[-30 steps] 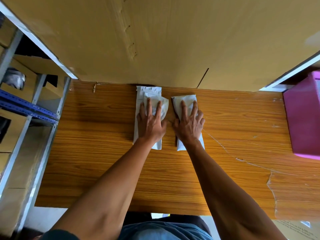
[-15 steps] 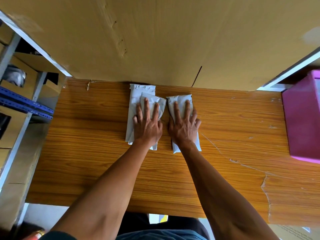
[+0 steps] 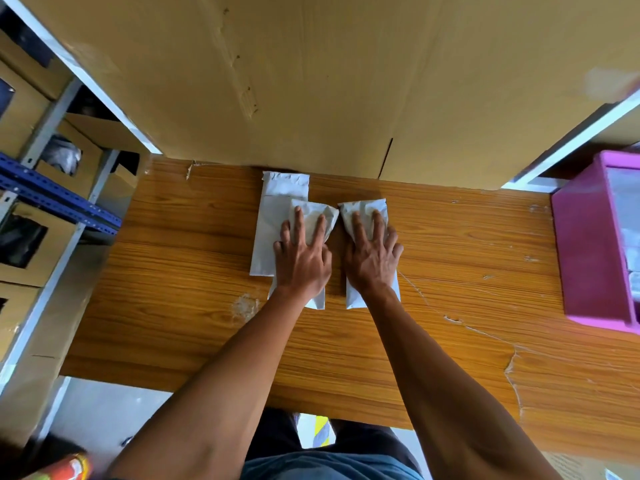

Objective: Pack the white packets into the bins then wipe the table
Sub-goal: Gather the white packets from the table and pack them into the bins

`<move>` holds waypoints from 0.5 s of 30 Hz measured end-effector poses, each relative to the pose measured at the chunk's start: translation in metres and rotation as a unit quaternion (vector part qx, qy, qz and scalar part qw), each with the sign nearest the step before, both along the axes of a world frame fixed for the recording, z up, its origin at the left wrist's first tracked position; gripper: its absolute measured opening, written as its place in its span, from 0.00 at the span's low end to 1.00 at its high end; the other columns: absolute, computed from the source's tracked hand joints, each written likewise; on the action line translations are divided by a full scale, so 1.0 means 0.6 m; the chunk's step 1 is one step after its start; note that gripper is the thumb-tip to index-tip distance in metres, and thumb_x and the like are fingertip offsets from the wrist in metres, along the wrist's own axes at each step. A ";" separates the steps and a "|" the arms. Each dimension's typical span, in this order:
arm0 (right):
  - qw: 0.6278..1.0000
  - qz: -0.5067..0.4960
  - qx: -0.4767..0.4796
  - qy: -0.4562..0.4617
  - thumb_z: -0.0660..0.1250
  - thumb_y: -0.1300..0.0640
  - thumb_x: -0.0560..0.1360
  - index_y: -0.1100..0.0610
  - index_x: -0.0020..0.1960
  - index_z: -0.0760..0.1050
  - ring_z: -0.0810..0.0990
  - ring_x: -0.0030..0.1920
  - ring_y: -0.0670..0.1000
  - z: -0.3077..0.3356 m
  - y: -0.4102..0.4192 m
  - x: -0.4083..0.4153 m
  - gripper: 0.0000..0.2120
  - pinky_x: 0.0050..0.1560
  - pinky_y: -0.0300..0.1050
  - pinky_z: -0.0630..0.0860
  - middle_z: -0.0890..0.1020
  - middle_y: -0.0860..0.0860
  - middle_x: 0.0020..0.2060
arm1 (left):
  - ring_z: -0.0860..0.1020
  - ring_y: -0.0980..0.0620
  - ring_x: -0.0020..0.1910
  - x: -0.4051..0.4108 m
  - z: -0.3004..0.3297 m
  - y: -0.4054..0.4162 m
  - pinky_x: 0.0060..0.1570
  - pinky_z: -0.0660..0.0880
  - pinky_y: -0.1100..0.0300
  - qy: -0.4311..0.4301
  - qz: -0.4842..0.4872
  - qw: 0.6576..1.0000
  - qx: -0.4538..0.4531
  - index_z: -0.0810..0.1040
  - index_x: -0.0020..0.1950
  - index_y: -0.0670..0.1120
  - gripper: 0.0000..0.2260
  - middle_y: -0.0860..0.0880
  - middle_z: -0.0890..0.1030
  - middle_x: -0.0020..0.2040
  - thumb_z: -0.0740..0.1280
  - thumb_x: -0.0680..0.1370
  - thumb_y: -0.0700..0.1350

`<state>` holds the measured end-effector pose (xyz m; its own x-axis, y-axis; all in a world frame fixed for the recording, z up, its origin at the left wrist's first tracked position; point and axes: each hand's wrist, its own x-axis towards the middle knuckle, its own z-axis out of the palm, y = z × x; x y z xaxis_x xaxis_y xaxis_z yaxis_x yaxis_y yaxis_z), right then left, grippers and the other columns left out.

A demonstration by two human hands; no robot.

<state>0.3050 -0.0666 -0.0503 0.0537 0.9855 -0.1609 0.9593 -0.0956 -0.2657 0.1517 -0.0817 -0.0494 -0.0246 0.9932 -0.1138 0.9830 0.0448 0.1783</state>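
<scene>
On the wooden worktop [image 3: 450,237], just in front of the big cardboard sheet [image 3: 329,81], lie 3 white packets. With flat, straight fingers the left hand [image 3: 303,258] presses the middle packet [image 3: 311,216], which overlaps the long packet [image 3: 273,223] nearest the sheet. Flat too, the right hand [image 3: 372,258] presses the right packet [image 3: 363,211]. Right of the sheet stands a pink bin [image 3: 588,244].
</scene>
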 end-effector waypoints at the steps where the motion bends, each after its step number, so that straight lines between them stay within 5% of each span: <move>1: 1.000 -0.003 0.003 -0.001 0.43 0.36 0.81 0.41 0.84 0.55 0.63 0.74 0.65 0.003 -0.005 0.012 0.32 0.61 0.59 0.66 0.57 0.56 0.83 | 0.56 0.32 0.81 0.009 0.005 -0.010 0.70 0.67 0.36 -0.007 0.005 1.000 -0.002 0.50 0.86 0.58 0.30 0.42 0.45 0.87 0.53 0.84 0.57; 8: 0.999 -0.029 0.045 -0.002 0.54 0.44 0.83 0.42 0.84 0.54 0.62 0.75 0.65 0.057 -0.023 0.097 0.30 0.63 0.60 0.67 0.57 0.56 0.83 | 0.55 0.36 0.82 0.072 0.036 -0.048 0.72 0.66 0.38 -0.047 0.014 0.999 0.006 0.48 0.86 0.58 0.29 0.44 0.44 0.87 0.48 0.85 0.57; 15: 0.995 -0.070 0.069 0.011 0.52 0.45 0.86 0.41 0.85 0.51 0.54 0.82 0.65 0.105 -0.070 0.169 0.28 0.73 0.65 0.63 0.53 0.54 0.85 | 0.56 0.34 0.82 0.146 0.071 -0.070 0.78 0.57 0.35 -0.062 -0.040 0.997 0.006 0.48 0.87 0.58 0.31 0.43 0.46 0.87 0.42 0.82 0.61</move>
<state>0.4065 -0.1086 0.0125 0.1901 0.9814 -0.0275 0.9328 -0.1893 -0.3067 0.2393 -0.1234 -0.0066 0.0688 0.9926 -0.0999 0.9538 -0.0361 0.2983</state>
